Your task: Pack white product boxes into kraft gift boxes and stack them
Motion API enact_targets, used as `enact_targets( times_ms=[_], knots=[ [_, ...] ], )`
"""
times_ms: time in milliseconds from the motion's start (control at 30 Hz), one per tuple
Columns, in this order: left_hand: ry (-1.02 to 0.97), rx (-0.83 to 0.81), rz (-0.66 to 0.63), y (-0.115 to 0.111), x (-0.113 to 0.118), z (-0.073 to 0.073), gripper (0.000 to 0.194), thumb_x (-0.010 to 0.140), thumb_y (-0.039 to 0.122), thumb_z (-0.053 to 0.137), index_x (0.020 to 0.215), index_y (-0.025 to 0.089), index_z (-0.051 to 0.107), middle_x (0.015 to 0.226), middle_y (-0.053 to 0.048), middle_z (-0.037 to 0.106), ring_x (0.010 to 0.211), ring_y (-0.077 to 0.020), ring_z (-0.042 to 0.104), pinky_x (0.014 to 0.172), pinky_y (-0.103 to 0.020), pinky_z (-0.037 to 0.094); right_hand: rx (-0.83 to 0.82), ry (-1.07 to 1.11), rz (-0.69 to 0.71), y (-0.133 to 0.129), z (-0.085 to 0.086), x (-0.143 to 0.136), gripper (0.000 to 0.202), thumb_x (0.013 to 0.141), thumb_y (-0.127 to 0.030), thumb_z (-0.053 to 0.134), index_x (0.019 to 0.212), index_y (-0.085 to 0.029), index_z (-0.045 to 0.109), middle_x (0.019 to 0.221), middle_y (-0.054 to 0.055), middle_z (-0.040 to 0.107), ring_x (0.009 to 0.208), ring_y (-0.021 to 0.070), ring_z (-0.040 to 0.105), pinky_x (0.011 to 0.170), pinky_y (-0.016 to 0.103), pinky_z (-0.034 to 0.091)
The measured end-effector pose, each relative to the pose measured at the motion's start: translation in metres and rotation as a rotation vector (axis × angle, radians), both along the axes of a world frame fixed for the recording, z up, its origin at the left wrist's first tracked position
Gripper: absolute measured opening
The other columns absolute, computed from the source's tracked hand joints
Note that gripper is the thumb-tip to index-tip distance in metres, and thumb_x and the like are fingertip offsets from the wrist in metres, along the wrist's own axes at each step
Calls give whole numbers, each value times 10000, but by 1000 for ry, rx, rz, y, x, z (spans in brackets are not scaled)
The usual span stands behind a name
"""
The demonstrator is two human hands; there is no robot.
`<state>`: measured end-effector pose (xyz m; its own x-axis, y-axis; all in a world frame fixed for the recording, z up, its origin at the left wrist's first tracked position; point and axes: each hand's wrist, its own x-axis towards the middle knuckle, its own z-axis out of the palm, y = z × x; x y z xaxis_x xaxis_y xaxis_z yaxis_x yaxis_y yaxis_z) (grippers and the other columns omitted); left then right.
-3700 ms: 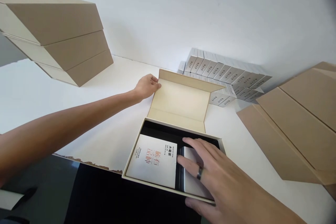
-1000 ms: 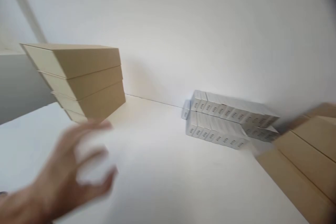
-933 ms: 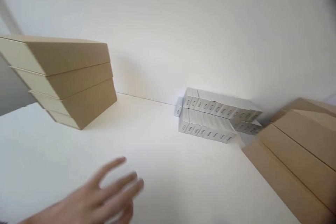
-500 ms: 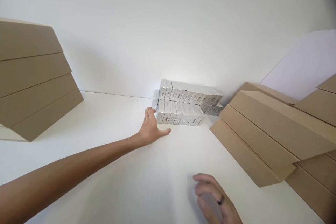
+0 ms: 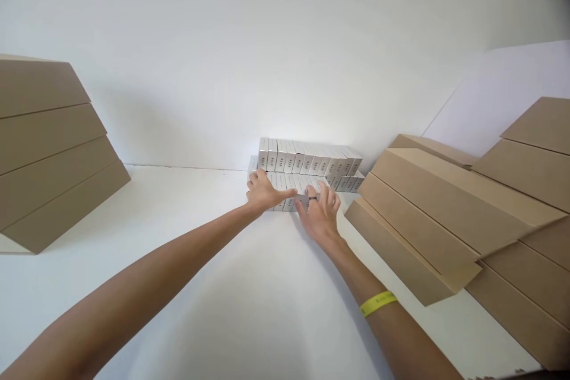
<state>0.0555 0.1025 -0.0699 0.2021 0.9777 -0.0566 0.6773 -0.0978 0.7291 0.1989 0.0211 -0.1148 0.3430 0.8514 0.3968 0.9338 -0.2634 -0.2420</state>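
Note:
Small white boxes with dark print stand side by side in a front row [image 5: 278, 204], with a second, taller stack [image 5: 307, 157] of the same boxes behind it. My left hand [image 5: 262, 190] is at the left end of the front row, its thumb stretched across the box fronts. Over the right part of that row is my right hand [image 5: 319, 211], fingers spread and bent, a dark ring on one. Both hands look in contact with the boxes; their fingers partly hide the row, and no box is lifted. A yellow wristband [image 5: 377, 303] circles my right forearm.
Stacked brown cardboard boxes [image 5: 48, 154] stand at the left. More brown cardboard boxes [image 5: 445, 208] are piled at the right, close to the white boxes. A white wall [image 5: 249, 59] rises behind the white surface [image 5: 178, 196].
My right hand has moved forward from the lower right to the front row. My left hand stays at the row's left end, its thumb now over the box fronts. The view has shifted slightly.

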Motion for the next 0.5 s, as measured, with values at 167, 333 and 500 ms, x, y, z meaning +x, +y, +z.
enact_targets(
  times_ms=[167, 333, 500],
  knots=[
    [150, 27, -25, 2, 1, 3, 664, 813, 485, 712, 1325, 172, 428, 1366, -147, 440, 1236, -328, 470, 967, -488, 478, -34, -71, -17, 6, -17, -22, 571, 958, -434, 447, 1423, -105, 405, 1561, 158, 296, 1446, 345, 170, 1174, 535, 134],
    [220, 73, -83, 2, -9, -1, 565, 874, 450, 678, 1322, 179, 465, 1301, -122, 503, 1096, -268, 560, 881, -437, 527, -42, -125, -16, 5, -20, -20, 624, 966, -443, 462, 1461, -76, 363, 1579, 140, 292, 1454, 339, 155, 1177, 531, 127],
    [279, 123, -95, 7, -21, -2, 527, 881, 452, 668, 1298, 183, 493, 1238, -105, 544, 1069, -256, 569, 884, -434, 515, -10, -181, -26, 5, -16, -16, 544, 965, -469, 497, 1372, -109, 466, 1519, 169, 363, 1402, 328, 246, 1155, 521, 164]
  ],
)
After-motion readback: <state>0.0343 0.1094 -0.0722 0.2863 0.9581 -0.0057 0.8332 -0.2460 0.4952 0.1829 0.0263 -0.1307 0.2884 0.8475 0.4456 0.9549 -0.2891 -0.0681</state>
